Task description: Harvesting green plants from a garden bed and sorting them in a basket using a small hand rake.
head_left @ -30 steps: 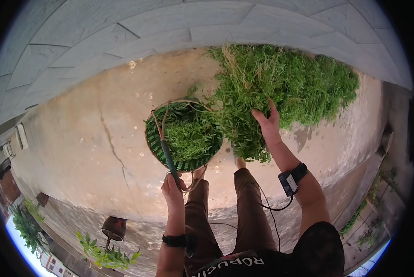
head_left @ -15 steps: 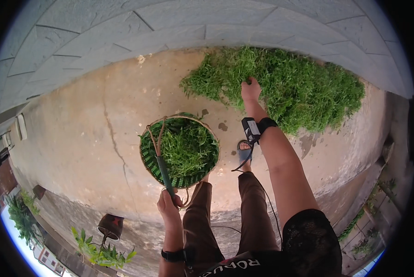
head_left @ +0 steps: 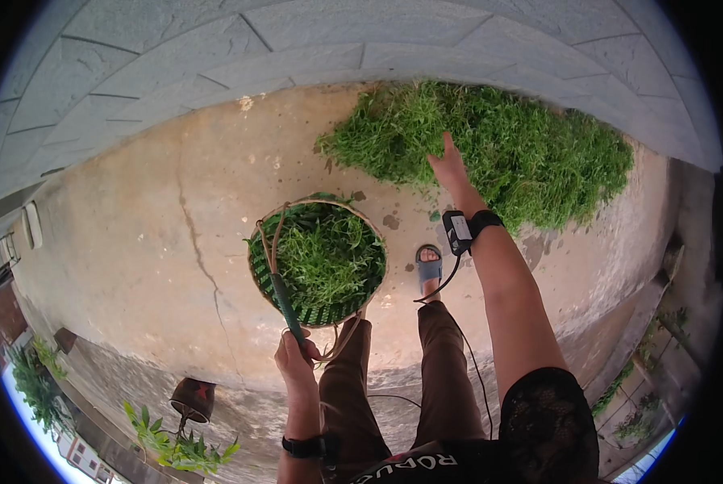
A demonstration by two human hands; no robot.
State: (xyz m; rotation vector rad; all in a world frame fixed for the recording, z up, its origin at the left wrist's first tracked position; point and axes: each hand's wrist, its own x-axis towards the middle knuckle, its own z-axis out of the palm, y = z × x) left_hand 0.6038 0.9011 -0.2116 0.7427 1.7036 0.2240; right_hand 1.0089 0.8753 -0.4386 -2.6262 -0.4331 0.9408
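My left hand is closed round the wrapped green handle of a round woven basket. Leafy green cuttings lie inside the basket, with its green lattice wall showing around them. Out over the near left part of a large heap of the same greens is my right hand. Its thumb and a finger stand apart, pointing toward the heap, and I see nothing held between them. The other fingers are partly hidden by the back of the hand.
The heap lies on a cracked concrete floor against a grey block wall. A potted plant is at the lower left. My sandalled foot stands between basket and heap. A black cable runs down from my right wrist.
My right hand has shifted a little to the right, and its fingers have gone from curled to spread apart. The left hand keeps its grip on the basket handle.
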